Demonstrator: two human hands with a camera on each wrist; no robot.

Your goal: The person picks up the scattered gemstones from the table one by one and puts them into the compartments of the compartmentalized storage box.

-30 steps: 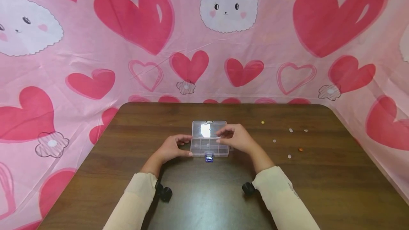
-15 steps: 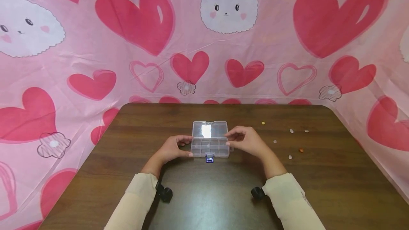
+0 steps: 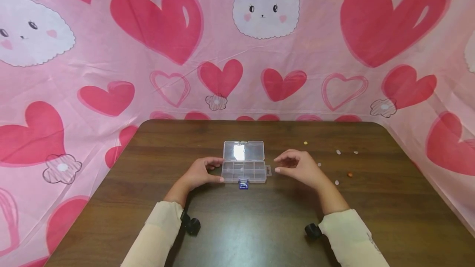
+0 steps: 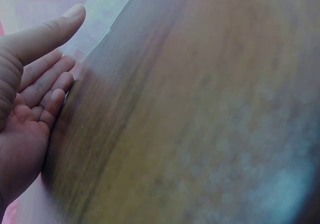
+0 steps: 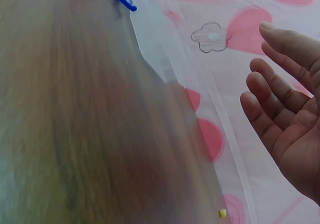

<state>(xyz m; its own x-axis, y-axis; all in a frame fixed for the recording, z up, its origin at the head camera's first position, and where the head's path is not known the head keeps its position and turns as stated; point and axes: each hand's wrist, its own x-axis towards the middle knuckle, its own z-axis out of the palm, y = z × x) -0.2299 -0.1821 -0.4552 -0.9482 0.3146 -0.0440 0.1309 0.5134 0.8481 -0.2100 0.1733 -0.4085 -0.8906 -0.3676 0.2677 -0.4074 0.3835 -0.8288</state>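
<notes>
While the left hand (image 3: 197,173) touches the clear box (image 3: 243,161), fingers (image 4: 50,80) extended, the right hand (image 3: 302,170) gapes empty.

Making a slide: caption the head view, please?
Left hand at the left end of an open, clear compartment box; right hand apart.

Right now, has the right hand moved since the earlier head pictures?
Yes: the right hand has moved rightward, away from the clear box.

Head view facing forward and down, wrist views closer, all sharing box (image 3: 243,166)
</notes>
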